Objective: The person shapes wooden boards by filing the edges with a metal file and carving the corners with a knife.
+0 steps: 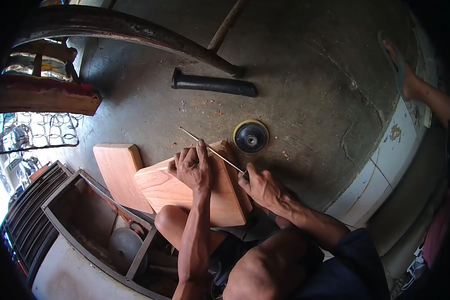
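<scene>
A thin metal rod [189, 133] slants over a pale wooden block [167, 187] on the floor by my knees. My right hand [266, 189] is closed around the rod's lower right end, hiding whatever handle it has. Higher along the rod, my left hand [191, 166] has its fingers curled, with one finger and the thumb pressed about the rod above the wood. A second flat wooden piece [116, 170] lies to the left, against the block. Just beyond my right hand rests a round black sanding pad [251, 136] with a yellowish rim.
A black tubular piece [215, 86] lies on the concrete floor [305, 115] beneath a curved metal frame [135, 31]. An open metal box [80, 210] holding a disc stands at the left. To the right are a tiled step [370, 185] and another person's sandalled foot [396, 57].
</scene>
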Tool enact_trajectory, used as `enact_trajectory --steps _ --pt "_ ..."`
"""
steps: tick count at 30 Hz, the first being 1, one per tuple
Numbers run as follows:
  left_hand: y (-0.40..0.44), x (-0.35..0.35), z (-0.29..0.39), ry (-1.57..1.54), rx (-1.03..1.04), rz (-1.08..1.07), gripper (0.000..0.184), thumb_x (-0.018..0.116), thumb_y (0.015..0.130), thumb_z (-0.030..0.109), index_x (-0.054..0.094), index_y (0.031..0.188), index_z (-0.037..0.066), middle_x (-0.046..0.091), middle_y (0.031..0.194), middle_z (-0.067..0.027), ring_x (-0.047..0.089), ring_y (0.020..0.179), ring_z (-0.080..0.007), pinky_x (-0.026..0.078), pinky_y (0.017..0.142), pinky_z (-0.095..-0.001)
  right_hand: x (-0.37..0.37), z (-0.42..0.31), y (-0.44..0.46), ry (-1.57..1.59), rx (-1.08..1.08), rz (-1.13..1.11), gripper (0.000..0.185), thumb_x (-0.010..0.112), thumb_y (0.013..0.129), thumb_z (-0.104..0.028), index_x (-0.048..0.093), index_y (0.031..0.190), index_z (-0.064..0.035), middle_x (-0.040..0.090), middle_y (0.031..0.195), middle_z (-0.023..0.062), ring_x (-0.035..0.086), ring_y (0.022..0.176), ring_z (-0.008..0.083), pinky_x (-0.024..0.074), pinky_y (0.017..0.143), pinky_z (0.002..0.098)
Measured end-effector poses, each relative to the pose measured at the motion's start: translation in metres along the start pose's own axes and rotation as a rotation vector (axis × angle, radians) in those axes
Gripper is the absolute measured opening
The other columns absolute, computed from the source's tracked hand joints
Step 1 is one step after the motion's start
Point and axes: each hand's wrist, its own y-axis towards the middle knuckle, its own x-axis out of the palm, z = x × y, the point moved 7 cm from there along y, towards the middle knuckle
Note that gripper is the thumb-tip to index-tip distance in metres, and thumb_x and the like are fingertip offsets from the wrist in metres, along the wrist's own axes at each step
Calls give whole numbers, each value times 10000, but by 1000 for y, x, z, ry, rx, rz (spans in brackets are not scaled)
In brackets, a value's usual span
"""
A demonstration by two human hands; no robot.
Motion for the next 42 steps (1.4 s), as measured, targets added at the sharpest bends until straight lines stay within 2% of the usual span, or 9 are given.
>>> enact_trajectory --steps 16,18,19,21,28,31,34,37,42 --pt "0 4 -3 70 -87 -60 533 639 956 499 610 620 86 555 658 -17 534 762 -200 287 923 -374 -6 3 -5 57 -28 -16 302 661 945 -220 536 1012 46 622 610 226 673 592 419 520 458 473" --pt "2 5 -2 39 -136 -80 618 591 968 564 581 604 64 532 651 -32 522 763 -208 279 928 -366 0 6 -3 2 -29 56 453 666 933 -299 558 1200 50 613 613 265 664 615 470 518 481 517" --pt "3 6 -2 41 -137 -78 618 591 968 564 581 604 64 532 651 -32 522 763 -208 279 928 -366 -1 5 -1 3 -32 55 453 666 933 -299 558 1200 50 613 613 265 664 615 470 518 481 517" --pt "5 7 -5 106 -172 -75 540 641 951 515 627 611 95 581 661 -13 543 784 -197 287 937 -385 -2 3 3 -27 2 -27 326 672 938 -221 526 1026 56 620 606 240 674 579 413 518 448 482" --pt "-1 6 -4 49 -149 -83 516 622 956 534 685 669 110 595 688 -9 560 808 -198 285 934 -383 -1 12 -1 -27 -29 12 347 661 940 -255 530 1023 55 625 617 247 666 570 420 516 451 490" --pt "-1 8 -4 84 -116 -81 489 633 956 514 689 677 117 594 684 -17 559 792 -206 294 924 -377 0 12 -5 92 -33 -26 380 642 948 -279 536 1071 64 639 650 253 666 593 429 526 478 498" --pt "-1 9 -4 164 -126 -112 499 640 949 516 670 658 111 591 677 -27 559 773 -215 302 921 -379 19 21 10 -60 -1 -61 453 663 932 -241 530 1203 97 650 693 255 673 623 421 536 510 498" --pt "4 10 -3 178 -129 -149 524 645 938 531 648 642 98 607 697 -27 564 786 -219 299 933 -386 20 16 17 134 -60 52 348 688 914 -236 543 1092 25 617 619 235 651 596 450 527 522 512" --pt "-1 9 -6 106 -106 -111 500 656 938 509 658 671 86 621 732 -30 576 820 -218 300 944 -384 15 28 -11 109 9 -11 320 675 920 -195 545 1089 43 638 648 214 653 604 446 529 522 503"
